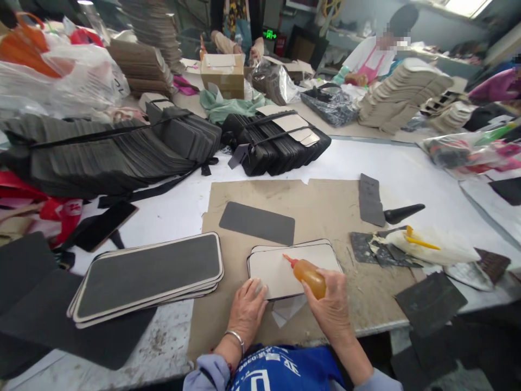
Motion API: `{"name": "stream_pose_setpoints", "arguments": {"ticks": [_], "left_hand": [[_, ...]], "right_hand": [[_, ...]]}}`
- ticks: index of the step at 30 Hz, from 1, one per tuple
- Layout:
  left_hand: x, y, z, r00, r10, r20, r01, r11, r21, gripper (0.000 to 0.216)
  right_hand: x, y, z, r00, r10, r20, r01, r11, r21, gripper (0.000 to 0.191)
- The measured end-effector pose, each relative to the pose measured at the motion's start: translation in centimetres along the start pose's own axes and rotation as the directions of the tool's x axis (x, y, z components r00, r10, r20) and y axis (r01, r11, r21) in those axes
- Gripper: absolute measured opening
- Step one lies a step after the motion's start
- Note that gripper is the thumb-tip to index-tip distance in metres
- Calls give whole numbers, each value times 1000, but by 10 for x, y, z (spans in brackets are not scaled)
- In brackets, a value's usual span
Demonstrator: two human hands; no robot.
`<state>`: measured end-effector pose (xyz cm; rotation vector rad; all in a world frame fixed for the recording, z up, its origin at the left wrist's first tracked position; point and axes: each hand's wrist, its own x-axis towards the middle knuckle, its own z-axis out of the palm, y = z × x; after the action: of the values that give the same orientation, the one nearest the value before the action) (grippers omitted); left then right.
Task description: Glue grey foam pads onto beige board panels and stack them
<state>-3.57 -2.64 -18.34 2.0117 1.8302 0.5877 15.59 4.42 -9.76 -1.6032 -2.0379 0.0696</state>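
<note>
My right hand (331, 307) is closed round a small orange glue bottle (309, 274), its red nozzle pointing at a white rounded panel (280, 269) on a short stack in front of me. My left hand (248, 309) rests with fingers flat on the near left edge of that panel. A loose dark grey rectangular piece (257, 222) lies just beyond on the brown cardboard sheet (325, 206). To the left sits a stack of larger panels with dark faces and pale rims (148, 274).
Strapped bundles of dark pieces (122, 149) and black pieces (280, 144) fill the back of the table. A black phone (103, 225) lies at left. At right are a dark strip (370, 200), a black tool (402, 213) and a plastic bag (431, 247). Other people work at the far side.
</note>
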Motion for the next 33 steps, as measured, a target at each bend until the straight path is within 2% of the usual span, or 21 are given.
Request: {"name": "stream_pose_setpoints", "arguments": {"ticks": [4,10,13,16,20,23,26,29,33], "left_hand": [[0,-2,0,1000,15,-4,-15,999,39,32],[0,0,1,1000,9,4,-9,999,52,31],[0,1,2,1000,11,-7,-11,998,60,30],[-3,0,3,999,34,-41,-32,999,42,32],[-9,-5,-1,986,79,-146,-74,997,38,31],[-12,-8,-5,977,84,-196,-73,995,61,24],[-12,-10,-8,973,108,-204,-97,993,63,22],[-12,-12,-7,959,159,-236,-144,987,78,18],[-13,-14,-6,948,185,-258,-165,982,96,17]], "right_hand": [[1,4,2,1000,20,-6,-20,1000,23,30],[6,64,-20,985,131,-112,-147,978,-145,32],[5,78,-26,979,160,-128,-184,963,-197,35],[-1,60,-25,985,148,-92,-160,976,-147,35],[-17,7,-15,998,64,26,-66,995,76,31],[-29,-28,-6,997,-1,74,-13,983,184,30],[-39,-45,1,987,-50,156,11,970,243,32],[-43,-35,-1,987,-28,161,-6,978,208,30],[-36,19,-20,995,95,11,-94,995,-19,31]]}}
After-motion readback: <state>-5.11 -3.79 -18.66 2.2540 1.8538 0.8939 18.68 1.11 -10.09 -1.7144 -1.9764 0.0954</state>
